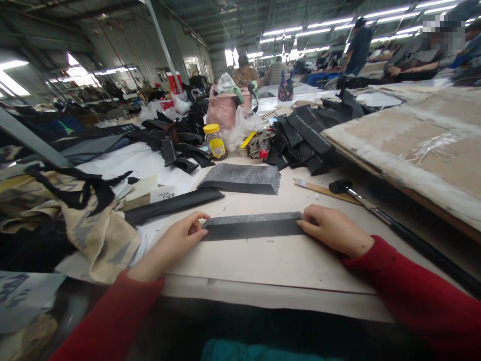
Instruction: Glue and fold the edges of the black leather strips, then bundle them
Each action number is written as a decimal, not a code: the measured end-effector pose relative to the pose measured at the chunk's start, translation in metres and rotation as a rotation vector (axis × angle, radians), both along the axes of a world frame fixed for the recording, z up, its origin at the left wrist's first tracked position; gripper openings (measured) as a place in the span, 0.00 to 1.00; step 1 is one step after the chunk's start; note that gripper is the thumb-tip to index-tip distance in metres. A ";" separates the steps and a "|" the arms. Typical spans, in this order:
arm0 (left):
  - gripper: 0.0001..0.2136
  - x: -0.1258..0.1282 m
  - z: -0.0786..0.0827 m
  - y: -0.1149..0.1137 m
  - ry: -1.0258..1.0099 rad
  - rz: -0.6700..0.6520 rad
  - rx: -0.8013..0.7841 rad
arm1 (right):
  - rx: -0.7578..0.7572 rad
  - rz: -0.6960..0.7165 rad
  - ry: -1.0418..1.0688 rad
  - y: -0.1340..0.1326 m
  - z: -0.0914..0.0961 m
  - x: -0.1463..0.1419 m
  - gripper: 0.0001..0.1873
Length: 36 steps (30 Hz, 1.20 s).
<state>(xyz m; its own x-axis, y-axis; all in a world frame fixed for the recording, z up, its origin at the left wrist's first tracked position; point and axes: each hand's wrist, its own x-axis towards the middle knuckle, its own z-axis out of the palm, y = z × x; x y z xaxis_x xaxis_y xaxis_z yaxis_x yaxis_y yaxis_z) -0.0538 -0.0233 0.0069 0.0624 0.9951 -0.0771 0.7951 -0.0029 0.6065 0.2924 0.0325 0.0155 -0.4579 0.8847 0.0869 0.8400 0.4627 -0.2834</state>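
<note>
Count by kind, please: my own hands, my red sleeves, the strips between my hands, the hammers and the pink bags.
Left hand and right hand: 2
Left sleeve and right sleeve: 2
Strip: 1
Hammer: 1
Pink bag: 1
Total: 7

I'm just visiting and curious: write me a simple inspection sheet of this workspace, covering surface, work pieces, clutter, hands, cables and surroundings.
Surface: pale worktop, a few small dark marks.
Job's things: black-and-grey strip in front; stack of similar pieces behind it.
Clutter: yellow-lidded jar, pink bag, dark pieces, hammer-like tool, patterned cloth.
Grip: left hand and right hand each hold one end of the strip.
Cables: nothing seen on the worktop.
Surroundings: other people, lit ceiling lamps.
</note>
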 end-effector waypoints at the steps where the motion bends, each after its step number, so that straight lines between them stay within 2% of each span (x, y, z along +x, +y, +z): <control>1: 0.16 0.000 0.000 0.000 0.014 -0.004 0.010 | 0.015 0.004 -0.016 -0.001 0.000 -0.001 0.12; 5: 0.14 0.001 0.003 0.000 0.118 -0.046 0.123 | 0.088 0.060 -0.055 -0.002 -0.003 -0.001 0.12; 9: 0.09 0.001 0.004 0.000 0.152 -0.161 0.140 | 0.184 0.098 0.025 0.000 -0.010 0.005 0.08; 11: 0.09 0.000 0.005 -0.001 0.158 -0.205 0.153 | 0.211 0.088 0.070 -0.001 -0.012 0.009 0.12; 13: 0.11 0.000 0.005 -0.003 0.183 -0.230 0.181 | 0.208 0.119 0.092 -0.003 -0.014 0.012 0.15; 16: 0.13 0.001 0.006 -0.009 0.274 -0.254 0.221 | 0.167 0.198 0.089 -0.008 -0.014 0.016 0.11; 20: 0.12 0.000 0.006 -0.015 0.410 -0.257 0.253 | 0.165 0.218 0.105 -0.014 -0.015 0.019 0.13; 26: 0.12 0.004 0.013 -0.002 0.559 -0.249 0.283 | 0.164 0.226 0.109 -0.016 -0.017 0.018 0.14; 28: 0.13 0.018 0.017 0.006 0.579 -0.259 0.301 | 0.147 0.226 0.110 -0.015 -0.017 0.018 0.15; 30: 0.13 0.045 0.021 0.014 0.541 -0.324 0.321 | 0.126 0.224 0.119 -0.015 -0.019 0.017 0.15; 33: 0.11 0.101 0.022 0.025 0.405 -0.519 0.362 | 0.101 0.211 0.143 -0.014 -0.020 0.017 0.14; 36: 0.09 0.151 0.014 0.037 0.282 -0.688 0.440 | 0.059 0.203 0.172 -0.013 -0.021 0.018 0.13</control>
<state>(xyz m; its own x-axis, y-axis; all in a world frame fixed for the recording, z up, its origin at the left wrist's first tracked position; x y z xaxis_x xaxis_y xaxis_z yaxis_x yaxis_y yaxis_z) 0.0974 0.0141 0.0213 0.6983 0.6863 0.2035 0.6512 -0.7271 0.2174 0.3104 0.0195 -0.0053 -0.5993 0.7677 0.2269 0.6705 0.6363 -0.3816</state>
